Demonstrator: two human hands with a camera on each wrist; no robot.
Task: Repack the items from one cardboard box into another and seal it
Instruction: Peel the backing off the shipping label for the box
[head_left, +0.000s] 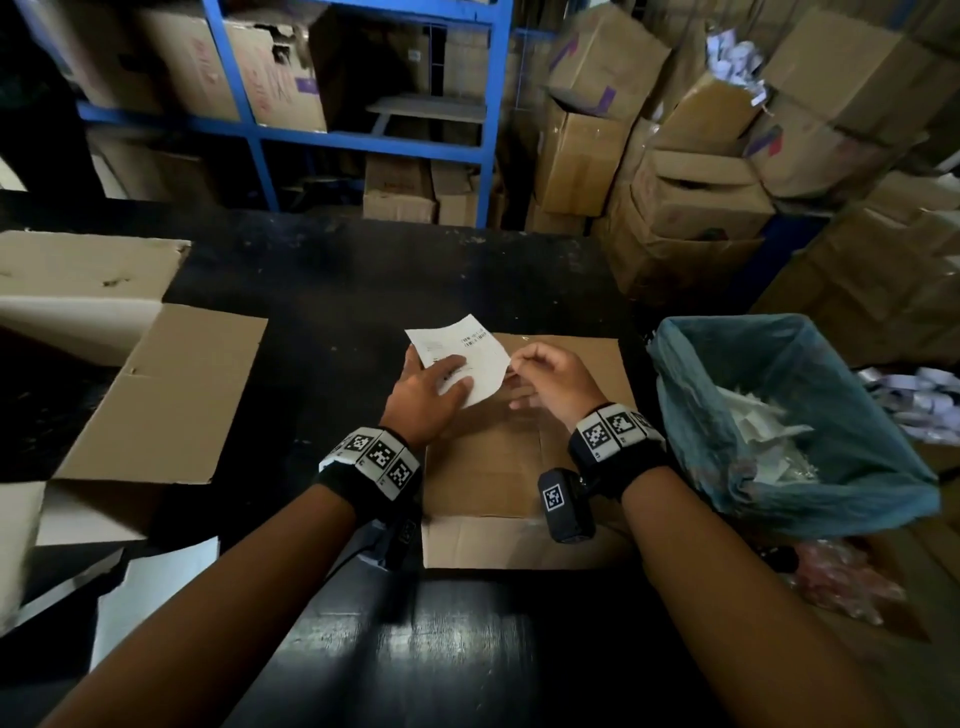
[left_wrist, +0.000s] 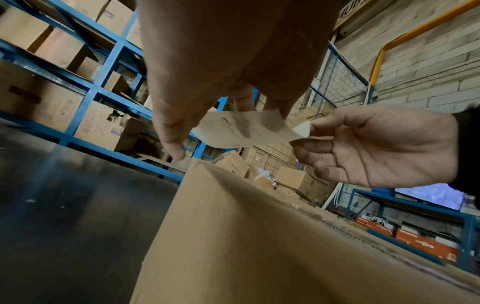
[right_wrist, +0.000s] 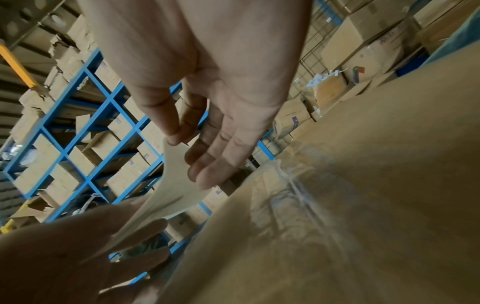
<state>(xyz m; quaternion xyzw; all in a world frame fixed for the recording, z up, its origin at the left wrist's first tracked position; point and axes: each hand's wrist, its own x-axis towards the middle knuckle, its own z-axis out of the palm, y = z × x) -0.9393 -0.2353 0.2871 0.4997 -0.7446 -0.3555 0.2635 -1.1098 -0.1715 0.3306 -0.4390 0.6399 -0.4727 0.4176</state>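
A white printed paper label is held just above a closed brown cardboard box at the middle of the black table. My left hand holds the label's left side, thumb on top and fingers beneath. My right hand pinches the label's right corner between thumb and forefinger. In the left wrist view that corner of the label curls up white at the right hand. The right wrist view shows the label stretched between both hands. An open cardboard box stands at the left with flaps spread.
A bin lined with a blue bag, holding paper scraps, stands close on the right of the closed box. Blue shelving with cartons runs behind the table. Stacked cardboard boxes fill the back right.
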